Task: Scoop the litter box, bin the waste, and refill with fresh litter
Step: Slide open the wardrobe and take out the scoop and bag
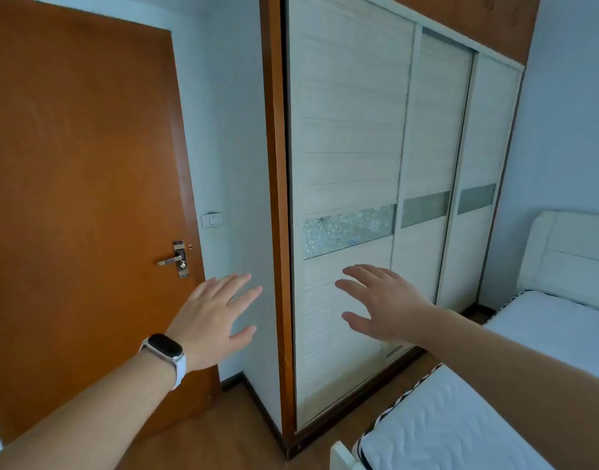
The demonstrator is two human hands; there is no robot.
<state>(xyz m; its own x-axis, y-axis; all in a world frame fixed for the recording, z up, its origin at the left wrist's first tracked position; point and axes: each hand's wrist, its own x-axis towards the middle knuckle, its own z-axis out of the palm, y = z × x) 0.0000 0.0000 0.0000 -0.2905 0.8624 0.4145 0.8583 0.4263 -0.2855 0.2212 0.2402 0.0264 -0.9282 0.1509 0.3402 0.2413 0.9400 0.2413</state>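
**No litter box in sight: both hands empty before the wardrobe**

In the bedroom corner between door and wardrobe, the litter box, scoop, bin and fresh litter were nowhere in view, so which way they lay from either hand, how they pointed and where their long axes ran could not be told. The left hand (211, 317), a white smartwatch (166, 351) on its wrist, was spread flat and held nothing; the right hand (386, 303) was likewise splayed and empty. Both hovered palm-down, near each other, touching nothing. The left hand sat nearer the closed wooden door (81, 198) and its lever handle (169, 261); the right sat before the sliding wardrobe door (345, 130). A bare mattress (461, 429) lay to the right. In my judgement the task had not begun, and the door looked the likelier way to the box.
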